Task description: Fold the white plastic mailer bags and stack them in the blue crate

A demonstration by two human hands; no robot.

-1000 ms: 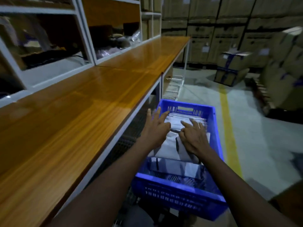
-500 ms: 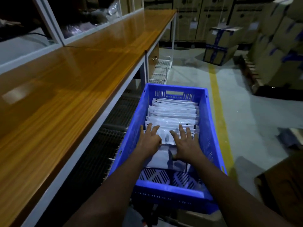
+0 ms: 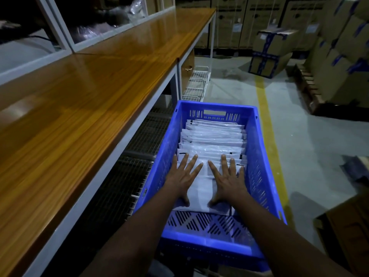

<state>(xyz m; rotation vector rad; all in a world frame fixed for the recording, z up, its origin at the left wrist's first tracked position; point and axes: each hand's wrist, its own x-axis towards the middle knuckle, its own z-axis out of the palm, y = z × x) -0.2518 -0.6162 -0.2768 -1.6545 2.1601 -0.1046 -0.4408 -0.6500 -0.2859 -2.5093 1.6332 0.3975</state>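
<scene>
Both hands lie flat on the nearest white bag (image 3: 201, 188) in the blue crate (image 3: 257, 156); the left hand (image 3: 182, 175) is on its left part and the right hand (image 3: 227, 176) on its right part; the fingers are straight and spread, so neither hand grips anything — they just press down. More folded white bags (image 3: 213, 136) stand in a row behind it, filling the far part of the crate; the near part shows the bare slotted bottom. A long wooden table (image 3: 79, 92) runs along the left side, just beside the crate; cardboard boxes (image 3: 269, 50) are piled far off on the grey floor, past a yellow line (image 3: 265, 108).
</scene>
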